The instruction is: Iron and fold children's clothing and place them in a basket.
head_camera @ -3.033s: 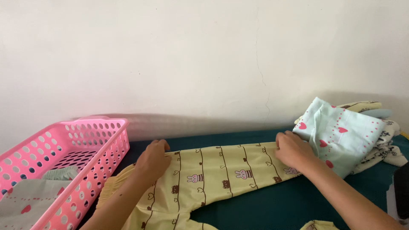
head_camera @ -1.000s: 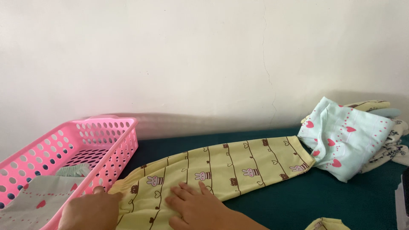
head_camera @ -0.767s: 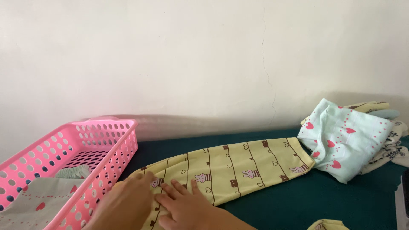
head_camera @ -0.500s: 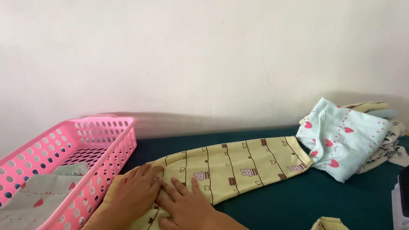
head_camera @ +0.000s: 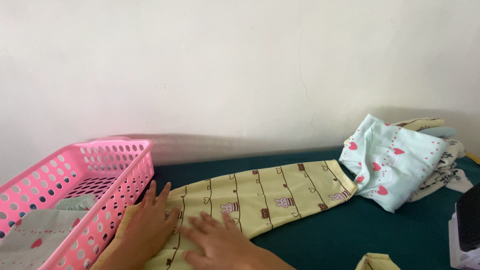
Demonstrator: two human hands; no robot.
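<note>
Both hands are lying flat and spread on the yellow printed garment (head_camera: 260,197), which is stretching across the dark green worktop (head_camera: 320,240) from just beside the pink basket (head_camera: 95,175) toward the pile of clothes (head_camera: 400,160) at its far end. The left hand (head_camera: 147,227) is pressing palm-down, fingers fanned wide, on the garment's end nearest the pink basket; it is gripping nothing. The right hand (head_camera: 217,245) is resting just beside it, a little further from the basket, also open and flat with no cloth pinched between its fingers.

The garment's long tube of fabric is lying fairly smooth away from the basket, its far cuff touching the mint cloth with pink hearts (head_camera: 387,157) on the pile. Near the hands the cloth is looking slightly bunched.

Smoothing here is likely going best if the left hand is anchoring the basket end while the right is sweeping away from the basket along the stripes, keeping the palm low so wrinkles are being pushed out rather than dragged into folds. Keeping the edges lined up before any crease is pressed seems worthwhile, and so does keeping the far cuff from snagging on the pile.

Inside the pink basket, pale folded cloth (head_camera: 35,232) is showing.
</note>
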